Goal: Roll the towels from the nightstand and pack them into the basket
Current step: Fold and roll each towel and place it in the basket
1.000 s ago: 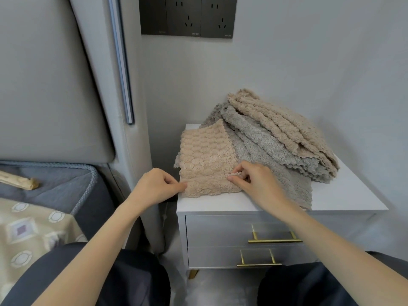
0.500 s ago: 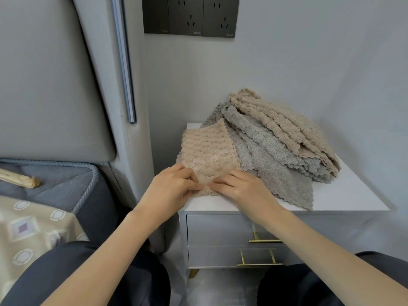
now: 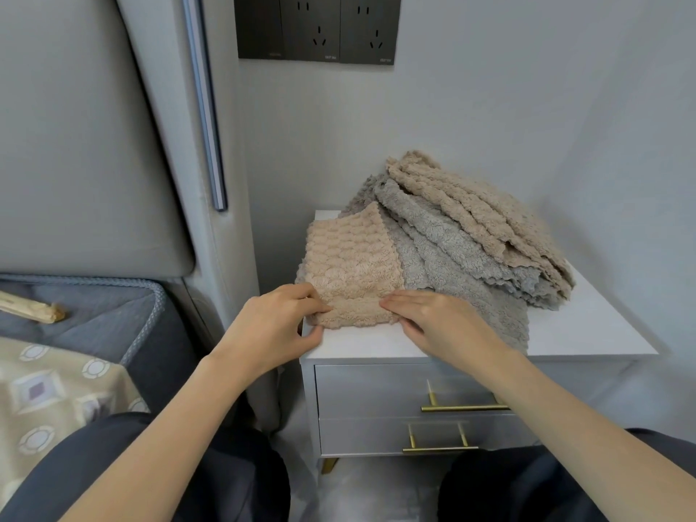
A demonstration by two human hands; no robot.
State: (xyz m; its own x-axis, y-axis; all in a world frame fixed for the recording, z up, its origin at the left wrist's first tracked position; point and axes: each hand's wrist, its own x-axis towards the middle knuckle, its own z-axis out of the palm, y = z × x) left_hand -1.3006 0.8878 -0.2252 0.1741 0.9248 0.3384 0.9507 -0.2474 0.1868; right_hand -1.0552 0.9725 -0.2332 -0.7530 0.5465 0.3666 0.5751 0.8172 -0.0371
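- A beige towel (image 3: 350, 265) lies flat at the front left of a white nightstand (image 3: 587, 333), with its near edge turned into a small roll.
- The left hand (image 3: 275, 325) pinches the roll, fingers curled over it and thumb beneath.
- The right hand (image 3: 433, 322) presses the roll with fairly straight fingers.
- A heap of towels (image 3: 470, 235) sits behind, touching the beige towel.

Top edge cuts the socket panel (image 3: 316, 28); the beige towel (image 3: 350, 258) hides part of the grey towel (image 3: 444, 258).

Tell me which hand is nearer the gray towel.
Right. The right hand presses the peach towel beside the gray towel; the left hand pinches the peach towel's opposite end, farther away.
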